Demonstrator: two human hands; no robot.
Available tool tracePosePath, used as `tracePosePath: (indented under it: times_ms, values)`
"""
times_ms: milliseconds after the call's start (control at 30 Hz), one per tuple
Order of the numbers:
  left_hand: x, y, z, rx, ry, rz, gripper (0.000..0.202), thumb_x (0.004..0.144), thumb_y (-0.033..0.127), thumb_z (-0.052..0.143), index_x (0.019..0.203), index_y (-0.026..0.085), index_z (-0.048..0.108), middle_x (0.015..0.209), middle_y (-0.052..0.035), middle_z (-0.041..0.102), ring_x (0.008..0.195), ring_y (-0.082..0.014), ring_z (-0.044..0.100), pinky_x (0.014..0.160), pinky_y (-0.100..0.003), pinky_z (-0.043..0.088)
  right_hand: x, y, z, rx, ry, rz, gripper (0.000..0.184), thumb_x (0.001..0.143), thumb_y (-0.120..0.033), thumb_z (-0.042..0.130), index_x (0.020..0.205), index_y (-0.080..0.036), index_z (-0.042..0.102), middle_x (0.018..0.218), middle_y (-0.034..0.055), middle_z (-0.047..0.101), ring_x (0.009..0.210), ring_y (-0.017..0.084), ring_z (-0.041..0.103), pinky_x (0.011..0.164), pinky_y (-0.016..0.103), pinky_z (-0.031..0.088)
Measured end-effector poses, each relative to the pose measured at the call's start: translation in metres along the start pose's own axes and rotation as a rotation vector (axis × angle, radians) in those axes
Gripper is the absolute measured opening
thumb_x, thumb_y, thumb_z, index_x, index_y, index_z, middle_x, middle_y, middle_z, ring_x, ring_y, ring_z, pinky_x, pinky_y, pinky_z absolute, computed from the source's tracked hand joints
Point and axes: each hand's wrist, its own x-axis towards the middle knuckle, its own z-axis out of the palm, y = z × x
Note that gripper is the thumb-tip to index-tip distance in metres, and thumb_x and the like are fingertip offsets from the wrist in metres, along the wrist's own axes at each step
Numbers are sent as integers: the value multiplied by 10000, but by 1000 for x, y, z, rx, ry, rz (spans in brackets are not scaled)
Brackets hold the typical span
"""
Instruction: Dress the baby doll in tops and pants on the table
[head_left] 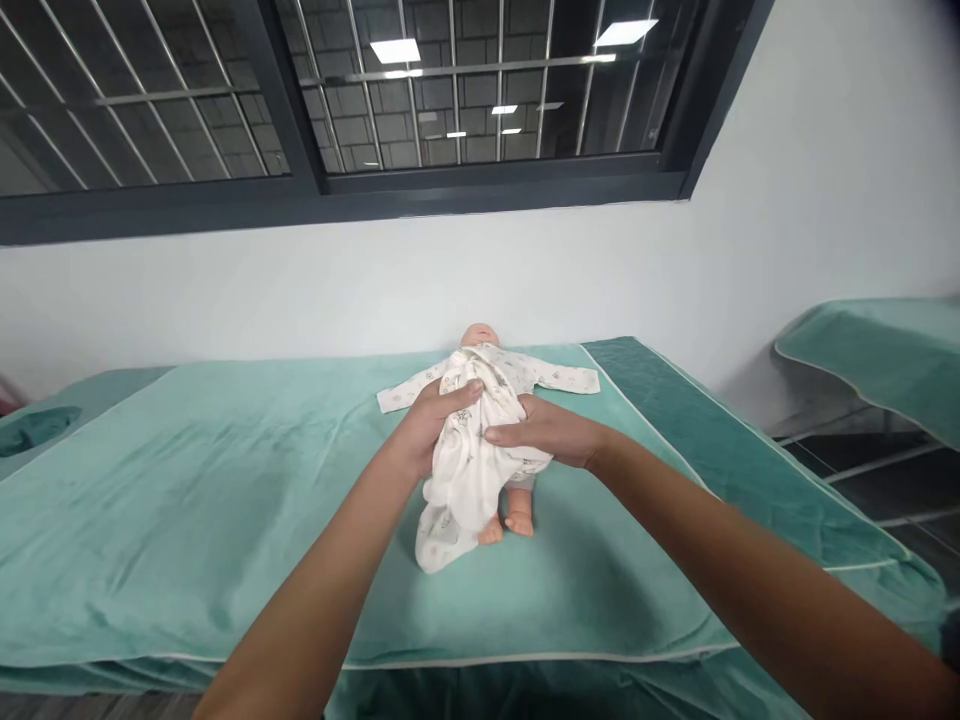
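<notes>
A baby doll (pixel 520 510) lies on its back on the green-covered bed, its head toward the wall and its bare feet toward me. It wears a white printed long-sleeved top (pixel 559 376) with both sleeves spread out sideways. Above its body I hold a bunched white printed baby garment (pixel 469 470), part of which hangs down at the left beside the doll's feet. My left hand (pixel 435 420) grips the cloth with the thumb on top. On the other side, my right hand (pixel 551 430) pinches it, fingers partly hidden behind the fabric. The garment covers most of the doll's torso.
The bed (pixel 225 500) has a green velvety cover with pale piping. Behind it stand a white wall (pixel 360 290) and a barred window (pixel 480 90) with a dark frame. At the right, another green padded surface (pixel 885 340) rises over metal bars.
</notes>
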Motion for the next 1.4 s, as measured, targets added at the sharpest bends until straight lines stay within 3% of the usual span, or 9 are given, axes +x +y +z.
tracePosePath:
  times_ms: [167,267,500,733,867,1067,1167,1267,1400]
  values:
    - [-1,-6,-5,36,-67,-72,503,733,324,787,1160,97,648,1029,-150,737,900,-269,712,793,-334,546,11,1,0,276,279,-199,408,816,-468,708,1106,-182,687,1061,79,736,998,222,675,910,340,520]
    - [-1,-8,-9,51,-141,-144,534,686,257,811,1166,91,648,1038,-162,735,924,-296,710,807,-357,548,15,0,3,406,291,-220,427,850,-499,652,1139,-186,662,1065,85,734,1012,231,673,906,355,527]
    - [2,-16,3,-178,-35,-60,554,778,396,681,1248,113,604,1084,-149,727,1036,-317,684,979,-440,495,1,10,9,360,326,-237,500,837,-534,652,1228,-224,621,1102,71,728,1038,231,667,897,342,524]
    - [-14,-32,5,-115,-66,-177,480,804,410,670,1176,109,635,961,-162,741,846,-300,714,796,-412,546,-24,17,-6,313,315,-174,483,778,-482,728,1153,-183,673,1025,100,744,986,263,683,849,364,533]
    - [-23,-36,2,49,-8,-274,504,754,426,728,1151,129,637,906,-144,738,763,-278,702,704,-394,543,-44,26,-6,294,299,-59,475,722,-423,785,1110,-164,696,1007,108,745,935,269,693,822,364,533]
    - [-28,-63,-7,389,163,-368,369,669,319,771,992,157,697,951,-100,740,855,-256,682,720,-334,521,-70,72,6,278,305,145,509,641,-345,846,1085,-139,705,1012,118,736,914,280,690,847,394,522]
    - [-26,-75,-10,604,148,-399,271,710,308,702,933,155,708,955,-91,741,888,-262,671,726,-323,502,-77,98,14,306,361,185,485,688,-386,815,1093,-150,692,1009,109,734,924,277,687,865,399,510]
    - [-25,-82,-7,968,71,-336,220,780,330,604,887,168,707,943,-86,740,864,-264,664,707,-317,476,-79,119,21,314,407,162,460,710,-415,789,1089,-178,681,1023,91,730,941,283,680,885,409,500]
    - [-28,-90,-1,1254,34,-224,176,798,303,563,800,172,681,913,-119,724,857,-288,650,728,-338,439,-79,138,23,83,474,96,390,729,-425,745,1035,-192,676,1014,71,724,989,312,647,903,434,483]
